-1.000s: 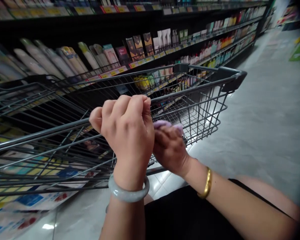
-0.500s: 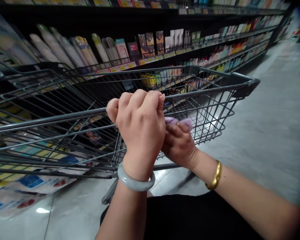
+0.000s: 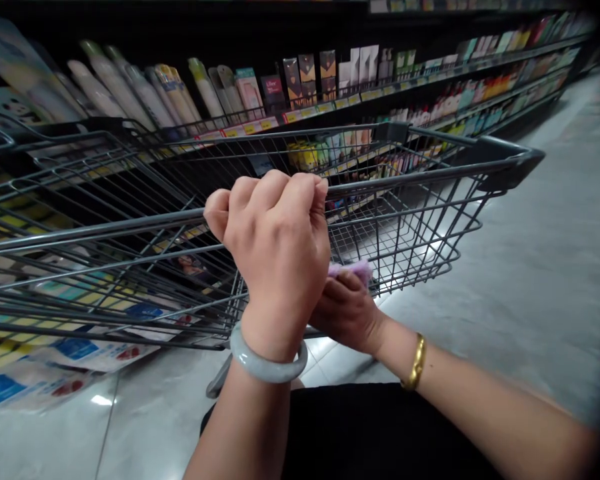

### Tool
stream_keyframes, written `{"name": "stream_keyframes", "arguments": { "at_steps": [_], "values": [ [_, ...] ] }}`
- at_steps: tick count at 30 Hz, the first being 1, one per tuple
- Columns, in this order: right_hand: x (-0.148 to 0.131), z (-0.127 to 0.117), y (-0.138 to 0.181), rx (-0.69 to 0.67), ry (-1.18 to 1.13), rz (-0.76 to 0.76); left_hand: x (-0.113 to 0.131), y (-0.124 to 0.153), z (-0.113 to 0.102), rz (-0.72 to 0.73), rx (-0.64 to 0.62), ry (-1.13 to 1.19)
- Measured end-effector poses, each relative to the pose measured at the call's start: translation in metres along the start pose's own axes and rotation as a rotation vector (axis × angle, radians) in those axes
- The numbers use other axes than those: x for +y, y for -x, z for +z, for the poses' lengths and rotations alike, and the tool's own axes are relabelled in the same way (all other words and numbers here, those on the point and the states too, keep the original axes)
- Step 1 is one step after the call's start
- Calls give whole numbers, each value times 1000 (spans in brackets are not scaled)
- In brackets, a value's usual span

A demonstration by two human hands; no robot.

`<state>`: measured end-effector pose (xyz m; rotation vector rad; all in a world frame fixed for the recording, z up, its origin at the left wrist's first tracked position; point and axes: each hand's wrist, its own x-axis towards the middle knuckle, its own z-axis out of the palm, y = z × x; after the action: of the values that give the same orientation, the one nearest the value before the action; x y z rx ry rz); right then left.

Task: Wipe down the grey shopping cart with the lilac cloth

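Note:
My left hand (image 3: pixel 277 233), with a pale bangle (image 3: pixel 265 357) at its wrist, is wrapped over the top rail of a grey wire shopping cart (image 3: pixel 405 179). Lower down and to its right, my right hand (image 3: pixel 349 313) presses a light purple cloth (image 3: pixel 356 272) against the wire side of the cart. A gold bracelet (image 3: pixel 416 360) circles that wrist. The right hand's fingertips are partly hidden behind my left hand and the cloth. Through the mesh, the part of the basket in sight shows bare wires.
Shelves with boxes (image 3: pixel 307 77) and bottles (image 3: pixel 103 80) run along the cart's far side. Packages with blue and white print (image 3: pixel 87 350) lie low at the left. Grey tiled floor (image 3: pixel 545 267) stretches along the right, and my dark clothing (image 3: pixel 380 433) shows below.
My right hand and the purple cloth have moved down and slightly left along the cart's side. My left hand stays on the rail. The camera view has shifted a little.

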<state>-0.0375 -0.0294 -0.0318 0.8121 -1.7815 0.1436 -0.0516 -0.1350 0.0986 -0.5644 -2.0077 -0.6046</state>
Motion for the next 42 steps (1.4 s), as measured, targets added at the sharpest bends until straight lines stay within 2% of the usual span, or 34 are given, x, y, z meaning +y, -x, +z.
{"name": "stream_keyframes", "arguments": {
  "at_steps": [3, 6, 9, 11, 14, 17, 22, 25, 27, 28, 33, 36, 39, 42],
  "values": [
    [-1, 0, 3, -6, -47, -44, 1, -1, 0, -11, -13, -18],
    [8, -16, -16, 118, -12, 36, 3, -2, -2, -8, -31, -44],
    [14, -25, -27, 113, 59, 114, -1, -5, -9, 26, -58, -36],
    [13, -22, -23, 61, 80, 90, -8, -7, -18, 28, -7, -55],
    [9, -15, -12, -11, 55, -5, -23, -9, -33, -69, 93, -113],
    [14, -17, -20, 27, 59, 35, -37, -8, -42, -174, 67, -133],
    [15, -15, -48, 130, 125, 141, -42, -5, -36, -143, 92, -251],
    [4, -3, -47, 73, 109, 21, -41, -4, -33, -106, 105, -278],
    [1, 0, -46, 51, 54, -76, -41, -4, -34, -89, 93, -297],
    [1, -2, -48, 61, 31, -76, -40, -4, -35, -82, 81, -304],
    [10, -15, -67, 169, 32, 138, -39, -7, -40, -69, 33, -327],
    [3, 0, -66, 130, 36, 100, -39, -8, -41, -51, 13, -368],
    [-6, 15, -64, 64, -26, -31, -38, -9, -45, -31, -35, -403],
    [-8, 14, -72, 115, -70, 25, -36, -10, -50, -30, -101, -412]
  ]
}}
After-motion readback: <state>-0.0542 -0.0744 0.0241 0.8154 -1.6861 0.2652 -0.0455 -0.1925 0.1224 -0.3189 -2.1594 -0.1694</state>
